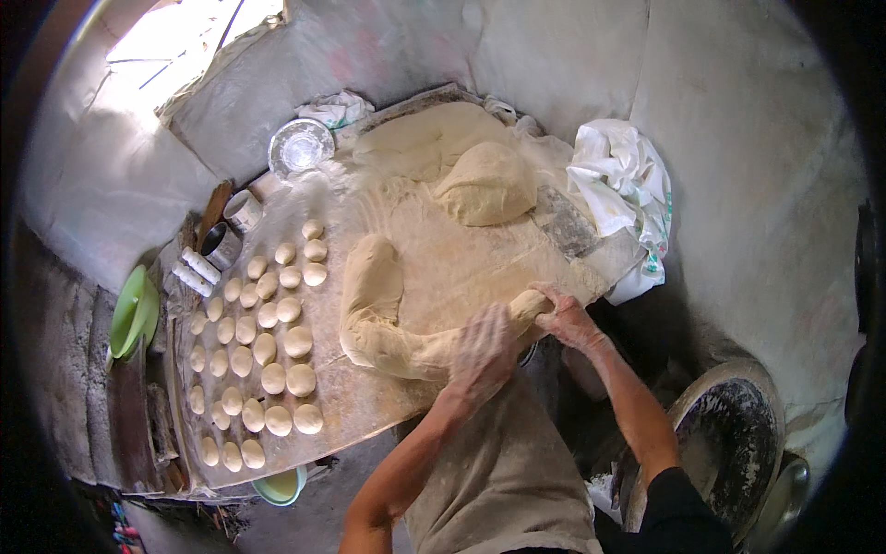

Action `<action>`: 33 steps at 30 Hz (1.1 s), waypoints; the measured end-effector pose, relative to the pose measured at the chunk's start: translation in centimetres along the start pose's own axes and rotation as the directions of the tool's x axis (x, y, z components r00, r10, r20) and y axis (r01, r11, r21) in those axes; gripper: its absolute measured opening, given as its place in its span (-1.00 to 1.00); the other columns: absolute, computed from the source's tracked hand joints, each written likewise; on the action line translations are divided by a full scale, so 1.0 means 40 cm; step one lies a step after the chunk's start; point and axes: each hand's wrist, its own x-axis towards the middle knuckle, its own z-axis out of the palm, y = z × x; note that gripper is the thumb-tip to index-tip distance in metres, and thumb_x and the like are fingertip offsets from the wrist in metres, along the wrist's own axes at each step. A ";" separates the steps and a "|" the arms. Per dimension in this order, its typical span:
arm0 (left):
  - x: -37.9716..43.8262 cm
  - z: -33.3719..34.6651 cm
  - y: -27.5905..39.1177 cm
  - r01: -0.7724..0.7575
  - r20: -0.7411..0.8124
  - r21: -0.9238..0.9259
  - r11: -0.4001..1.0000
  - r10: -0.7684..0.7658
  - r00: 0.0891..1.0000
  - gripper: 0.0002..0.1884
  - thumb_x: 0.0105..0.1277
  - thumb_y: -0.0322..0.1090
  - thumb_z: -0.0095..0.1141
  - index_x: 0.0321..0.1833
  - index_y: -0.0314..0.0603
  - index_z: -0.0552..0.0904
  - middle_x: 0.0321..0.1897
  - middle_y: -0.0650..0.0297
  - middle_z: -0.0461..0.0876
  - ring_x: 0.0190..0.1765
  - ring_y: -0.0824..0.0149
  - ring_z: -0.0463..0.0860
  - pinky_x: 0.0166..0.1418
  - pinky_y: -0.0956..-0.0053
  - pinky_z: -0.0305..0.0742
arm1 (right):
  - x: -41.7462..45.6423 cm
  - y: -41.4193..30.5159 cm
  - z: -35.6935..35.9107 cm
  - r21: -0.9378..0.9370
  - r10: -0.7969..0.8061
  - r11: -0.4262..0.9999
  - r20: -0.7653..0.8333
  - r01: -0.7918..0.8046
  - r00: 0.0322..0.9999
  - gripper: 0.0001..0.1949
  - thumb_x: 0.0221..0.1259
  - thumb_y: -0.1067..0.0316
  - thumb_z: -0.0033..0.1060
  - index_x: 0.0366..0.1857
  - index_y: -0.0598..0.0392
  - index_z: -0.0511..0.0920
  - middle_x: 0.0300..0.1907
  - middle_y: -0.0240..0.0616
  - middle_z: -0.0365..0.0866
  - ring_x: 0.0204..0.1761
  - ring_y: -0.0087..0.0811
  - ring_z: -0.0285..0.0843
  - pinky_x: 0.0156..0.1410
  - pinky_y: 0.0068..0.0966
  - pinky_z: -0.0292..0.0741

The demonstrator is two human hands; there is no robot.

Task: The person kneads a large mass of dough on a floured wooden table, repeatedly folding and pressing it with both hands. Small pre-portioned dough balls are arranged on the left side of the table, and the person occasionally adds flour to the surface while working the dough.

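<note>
A long, thick rope of dough (394,350) bends in an L across the floured wooden table (443,277). Its end at the near right tapers to a narrower neck. My right hand (567,318) grips that tip. My left hand (484,346), a little blurred, lies over the rope just left of it, with the fingers on the dough. To the left, several small round dough balls (273,379) sit in loose rows. Farther back rest a large dough lump (488,187) and a wide flat mass of dough (436,135).
White plastic bags (616,180) hang over the right corner. A metal bowl (301,147), a dark metal cup (221,245) and a white mug (243,210) stand at the back left. A green basin (133,311) leans at far left. Below right is a large round tub (727,422).
</note>
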 end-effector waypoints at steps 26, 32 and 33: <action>-0.012 -0.103 -0.391 0.413 -0.016 -0.314 0.855 -0.440 0.898 -0.41 0.44 -0.10 0.38 0.42 -0.29 0.57 0.26 -0.13 0.68 0.33 -0.06 0.67 0.40 0.11 0.52 | -0.190 -0.229 0.188 -0.783 -0.524 0.322 0.321 0.532 0.789 -0.69 0.53 0.12 0.21 -0.45 -0.09 0.46 -0.39 -0.32 0.44 -0.33 -0.24 0.54 -0.20 -0.21 0.49; -0.318 -0.052 -0.546 0.647 -0.155 -0.340 0.682 -0.720 0.677 -0.37 0.61 -0.09 0.14 0.57 -0.41 0.45 0.38 -0.35 0.57 0.45 -0.31 0.54 0.56 -0.05 0.39 | 0.198 0.043 0.142 -0.831 -0.667 0.445 -0.059 0.334 0.743 -0.80 0.33 0.24 0.29 -0.17 0.16 0.67 -0.08 0.00 0.67 0.05 0.03 0.65 0.24 -0.03 0.54; -0.297 -0.040 -0.521 0.653 -0.113 -0.389 0.650 -0.737 0.666 -0.37 0.62 -0.09 0.11 0.58 -0.42 0.43 0.40 -0.36 0.55 0.47 -0.32 0.52 0.58 -0.06 0.38 | 0.217 0.094 0.144 -0.809 -0.591 0.517 -0.102 0.279 0.800 -0.80 0.33 0.26 0.32 -0.15 0.16 0.67 -0.07 0.03 0.67 0.06 0.07 0.65 0.23 -0.02 0.56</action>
